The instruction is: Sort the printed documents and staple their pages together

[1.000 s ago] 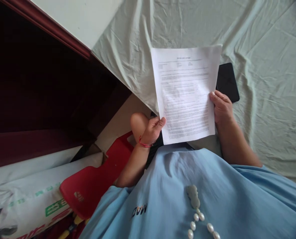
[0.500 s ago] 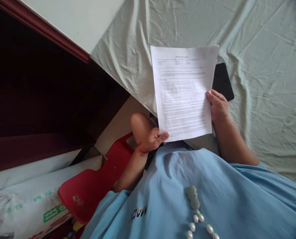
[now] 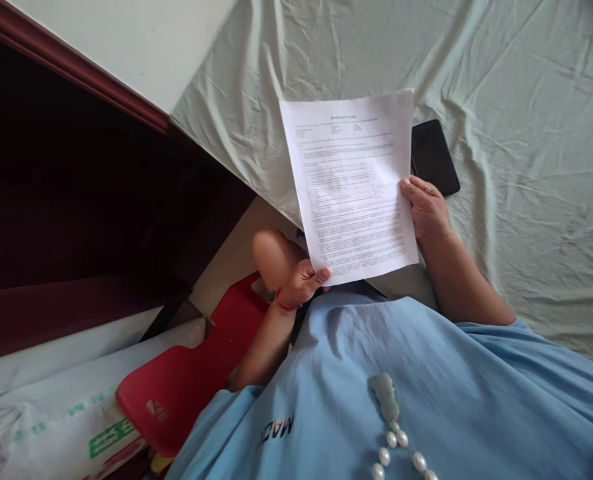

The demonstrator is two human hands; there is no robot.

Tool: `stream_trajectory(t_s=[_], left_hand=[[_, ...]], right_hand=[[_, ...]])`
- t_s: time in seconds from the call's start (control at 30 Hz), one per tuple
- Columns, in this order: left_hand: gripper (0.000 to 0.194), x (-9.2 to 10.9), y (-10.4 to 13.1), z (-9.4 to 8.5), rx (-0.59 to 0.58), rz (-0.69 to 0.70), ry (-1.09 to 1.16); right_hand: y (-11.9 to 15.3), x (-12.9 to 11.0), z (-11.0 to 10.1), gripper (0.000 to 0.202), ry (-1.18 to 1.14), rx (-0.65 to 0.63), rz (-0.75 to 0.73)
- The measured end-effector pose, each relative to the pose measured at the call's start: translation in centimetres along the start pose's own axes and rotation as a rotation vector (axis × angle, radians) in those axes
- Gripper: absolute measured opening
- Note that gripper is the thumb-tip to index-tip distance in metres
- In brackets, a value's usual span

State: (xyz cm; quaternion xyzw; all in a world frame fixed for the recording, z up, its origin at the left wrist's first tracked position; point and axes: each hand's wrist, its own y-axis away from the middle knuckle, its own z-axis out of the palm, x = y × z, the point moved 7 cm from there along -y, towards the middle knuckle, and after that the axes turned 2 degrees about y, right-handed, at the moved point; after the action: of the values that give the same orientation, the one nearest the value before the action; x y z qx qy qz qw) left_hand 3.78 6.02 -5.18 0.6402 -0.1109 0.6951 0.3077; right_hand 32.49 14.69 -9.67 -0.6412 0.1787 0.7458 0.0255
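Observation:
A printed sheet of paper (image 3: 351,193), dense with lines of small text, is held up facing me, slightly tilted. My left hand (image 3: 304,283), with a red string round its wrist, pinches the lower left corner, thumb on the front. On the right edge, about halfway up, my right hand (image 3: 425,205) grips the same paper with its thumb in front; the other fingers are mostly hidden behind. Just beyond my right hand a black smartphone (image 3: 435,159) lies on the pale green sheet, partly covered by the paper. The small print is too fine to read.
A wrinkled pale green bedsheet (image 3: 541,167) spreads ahead and to the right. Dark red wooden furniture (image 3: 76,173) stands at left. Below it are a red plastic chair (image 3: 191,373) and a white printed sack (image 3: 51,407). A pearl necklace with a stone pendant (image 3: 385,396) hangs over my blue shirt.
The paper and both hands have shifted slightly left in view, and the paper leans a little more to the left. More of the phone shows. Both hands keep their grip.

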Motion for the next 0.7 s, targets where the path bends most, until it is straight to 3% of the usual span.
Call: stream_trajectory(t_s=[0.17, 0.5, 0.6, 0.7], left_hand=[[0.069, -0.9, 0.8, -0.3, 0.046, -0.063, -0.015], [0.054, -3.8, 0.7, -0.9, 0.181, -0.151, 0.073], [0.048, -3.5, 0.5, -1.3, 0.296, -0.097, 0.152], [0.055, -2.7, 0.2, -1.4, 0.367, -0.033, 0.264]], right_hand=[[0.3, 0.3, 0.5, 0.030, -0.129, 0.011, 0.054], [0.4, 0.1, 0.1, 0.032, -0.063, 0.028, 0.047], [0.6, -0.2, 0.3, 0.037, 0.000, 0.015, 0.050], [0.8, -0.3, 0.5, 0.042, 0.023, -0.004, 0.055]])
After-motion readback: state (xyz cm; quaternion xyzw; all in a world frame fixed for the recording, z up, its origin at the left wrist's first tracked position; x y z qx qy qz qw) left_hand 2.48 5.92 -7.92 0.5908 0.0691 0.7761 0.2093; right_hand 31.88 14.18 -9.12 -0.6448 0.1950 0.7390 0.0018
